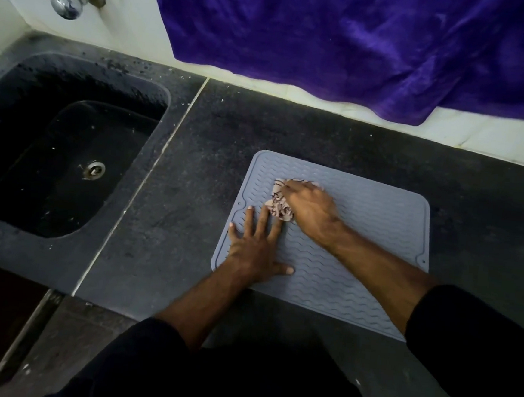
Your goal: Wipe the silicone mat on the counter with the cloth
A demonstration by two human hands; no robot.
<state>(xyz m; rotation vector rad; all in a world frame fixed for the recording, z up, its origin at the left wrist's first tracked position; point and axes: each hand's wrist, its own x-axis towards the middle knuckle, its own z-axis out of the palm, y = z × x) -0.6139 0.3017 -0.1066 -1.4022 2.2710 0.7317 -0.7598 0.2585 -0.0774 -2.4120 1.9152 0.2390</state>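
Dark stone desk (195, 149), grey silicone mat (361, 237) lying right of the sink (55, 138). My left hand (255, 248) lies flat and released, pinning the mat's near-left corner; my right hand (310, 208) clenches the bunched cloth (277, 204) at upper left. I'd stroke along the ridges, pressing evenly. Nothing blocks; purple fabric (360, 43) hangs behind.

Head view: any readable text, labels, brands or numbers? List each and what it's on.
None readable.
Grey ribbed silicone mat: only wavy ridges, no lettering.
Crumpled patterned cloth under the right hand: dark squiggles are pattern, not text.
Purple velvet fabric, chrome tap, black sink and dark stone counter: no markings visible.
Left hand lies flat on the mat.
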